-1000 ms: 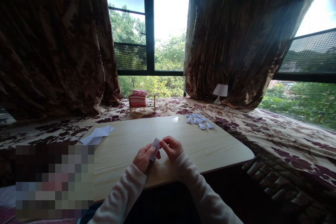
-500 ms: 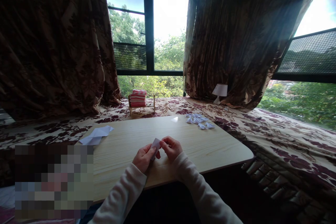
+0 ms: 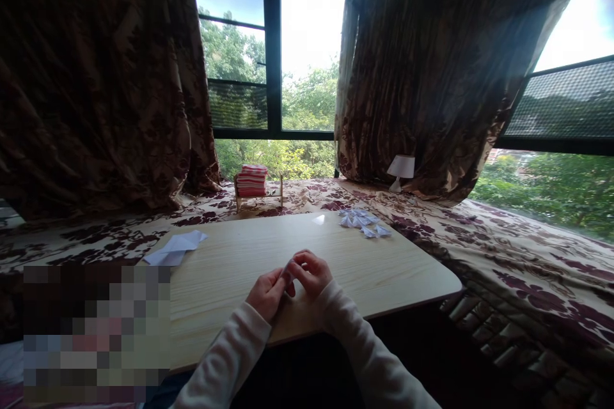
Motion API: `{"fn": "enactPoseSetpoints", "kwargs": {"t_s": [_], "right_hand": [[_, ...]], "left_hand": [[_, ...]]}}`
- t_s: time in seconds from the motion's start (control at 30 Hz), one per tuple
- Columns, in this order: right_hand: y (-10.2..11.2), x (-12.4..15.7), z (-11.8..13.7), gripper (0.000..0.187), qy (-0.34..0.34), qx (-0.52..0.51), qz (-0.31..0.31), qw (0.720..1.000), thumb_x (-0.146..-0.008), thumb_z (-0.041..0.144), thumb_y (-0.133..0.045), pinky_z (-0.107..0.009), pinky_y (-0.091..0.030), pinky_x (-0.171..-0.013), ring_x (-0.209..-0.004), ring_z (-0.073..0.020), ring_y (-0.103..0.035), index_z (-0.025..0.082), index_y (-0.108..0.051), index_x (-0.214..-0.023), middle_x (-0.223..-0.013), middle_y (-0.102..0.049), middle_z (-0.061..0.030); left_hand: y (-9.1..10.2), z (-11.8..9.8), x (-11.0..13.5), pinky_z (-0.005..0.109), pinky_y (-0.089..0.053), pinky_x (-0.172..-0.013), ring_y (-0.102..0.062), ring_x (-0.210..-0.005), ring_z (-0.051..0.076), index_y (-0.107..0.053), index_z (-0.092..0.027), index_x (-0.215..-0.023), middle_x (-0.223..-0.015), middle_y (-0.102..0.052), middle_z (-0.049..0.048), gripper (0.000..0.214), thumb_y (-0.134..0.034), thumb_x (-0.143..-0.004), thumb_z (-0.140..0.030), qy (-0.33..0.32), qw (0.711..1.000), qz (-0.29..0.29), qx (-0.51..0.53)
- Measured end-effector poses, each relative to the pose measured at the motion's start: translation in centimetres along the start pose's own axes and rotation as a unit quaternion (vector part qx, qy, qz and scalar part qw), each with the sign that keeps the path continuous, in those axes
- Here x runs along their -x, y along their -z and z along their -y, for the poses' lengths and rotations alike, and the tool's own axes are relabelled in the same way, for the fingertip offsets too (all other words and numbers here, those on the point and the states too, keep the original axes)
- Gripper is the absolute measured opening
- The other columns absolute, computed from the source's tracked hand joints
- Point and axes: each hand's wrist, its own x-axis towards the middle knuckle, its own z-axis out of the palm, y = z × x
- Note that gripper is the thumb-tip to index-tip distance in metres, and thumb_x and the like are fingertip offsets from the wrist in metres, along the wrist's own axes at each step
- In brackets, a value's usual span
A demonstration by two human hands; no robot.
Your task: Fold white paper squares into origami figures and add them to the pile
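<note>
A small folded piece of white paper (image 3: 286, 275) is pinched between my hands above the near part of the table. It is seen almost edge-on, and fingers hide most of it. My left hand (image 3: 265, 291) is closed on its lower left side. From the right, my right hand (image 3: 311, 272) has its fingertips closed at the paper's upper end, touching or nearly touching the left fingers. Several folded white paper pieces (image 3: 357, 218) lie grouped at the table's far right corner. Loose white paper sheets (image 3: 177, 247) lie at the left edge.
The pale wood table (image 3: 230, 281) has a rounded right corner. Behind it, a small rack (image 3: 259, 195) holds a stack of pink striped cloths (image 3: 252, 180). A white lamp (image 3: 401, 167) stands on the floral cover (image 3: 480, 249). A pixelated patch hides the lower left.
The paper has turned from showing a flat face to nearly edge-on. My right fingers have moved left and over its top, closer to my left hand.
</note>
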Motion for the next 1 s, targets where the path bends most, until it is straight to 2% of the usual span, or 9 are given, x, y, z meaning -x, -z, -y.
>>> {"fn": "enactPoseSetpoints", "kwargs": {"t_s": [0.1, 0.23, 0.4, 0.57, 0.83, 1.0], "right_hand": [[0.0, 0.0, 0.2, 0.013, 0.004, -0.005, -0.018, 1.0, -0.072, 0.025, -0.055, -0.023, -0.044, -0.055, -0.065, -0.0127, -0.052, 0.015, -0.056, -0.063, -0.071, -0.052, -0.0012], [-0.1, -0.1, 0.0, 0.015, -0.002, -0.022, -0.024, 0.999, -0.072, 0.027, -0.054, -0.023, -0.044, -0.054, -0.062, -0.0123, -0.051, 0.016, -0.054, -0.062, -0.068, -0.051, -0.0006], [-0.1, 0.0, -0.3, 0.015, -0.009, -0.014, -0.016, 1.0, -0.071, 0.028, -0.055, -0.023, -0.043, -0.054, -0.06, -0.012, -0.05, 0.016, -0.054, -0.062, -0.066, -0.051, 0.0], [-0.1, 0.1, -0.1, 0.015, -0.021, -0.01, -0.013, 1.0, -0.071, 0.028, -0.055, -0.022, -0.041, -0.052, -0.055, -0.0109, -0.047, 0.016, -0.053, -0.062, -0.059, -0.05, 0.0016], [-0.3, 0.1, -0.2, 0.016, -0.057, -0.031, -0.004, 0.998, -0.069, 0.03, -0.056, -0.022, -0.04, -0.05, -0.054, -0.0107, -0.047, 0.015, -0.054, -0.063, -0.058, -0.052, 0.0013], [-0.1, 0.2, 0.0, 0.018, -0.039, 0.0, 0.017, 0.999, -0.071, 0.031, -0.055, -0.021, -0.039, -0.05, -0.054, -0.0103, -0.046, 0.015, -0.058, -0.064, -0.056, -0.053, 0.0011]], "left_hand": [[-0.1, 0.2, 0.0, 0.023, -0.036, -0.059, -0.046, -0.059, 0.012, -0.061, -0.014, -0.067, -0.062, -0.057, 0.0009, 0.034, -0.043, -0.081, -0.038, 0.011, 1.0, -0.005, 0.014], [-0.2, 0.8, -0.1, 0.022, -0.037, -0.058, -0.05, -0.063, 0.014, -0.064, -0.013, -0.082, -0.065, -0.059, 0.0007, 0.031, -0.049, -0.078, -0.039, 0.025, 0.996, -0.061, 0.053], [-0.1, 0.8, -0.2, 0.022, -0.037, -0.059, -0.049, -0.063, 0.014, -0.065, -0.013, -0.068, -0.062, -0.057, 0.0, 0.029, -0.051, -0.075, -0.037, 0.019, 0.995, -0.093, 0.041], [-0.2, 0.6, -0.1, 0.022, -0.035, -0.055, -0.047, -0.059, 0.013, -0.063, -0.012, -0.063, -0.057, -0.054, -0.0007, 0.027, -0.053, -0.073, -0.036, 0.041, 0.989, -0.136, 0.035], [-0.3, 1.0, -0.1, 0.021, -0.034, -0.052, -0.045, -0.057, 0.012, -0.063, -0.012, -0.065, -0.057, -0.054, -0.0005, 0.027, -0.052, -0.074, -0.034, 0.035, 0.991, -0.115, 0.053], [-0.3, 1.0, -0.2, 0.023, -0.038, -0.058, -0.05, -0.063, 0.014, -0.065, -0.012, -0.07, -0.062, -0.058, 0.0015, 0.028, -0.051, -0.076, -0.035, 0.013, 0.996, -0.084, 0.042]]}}
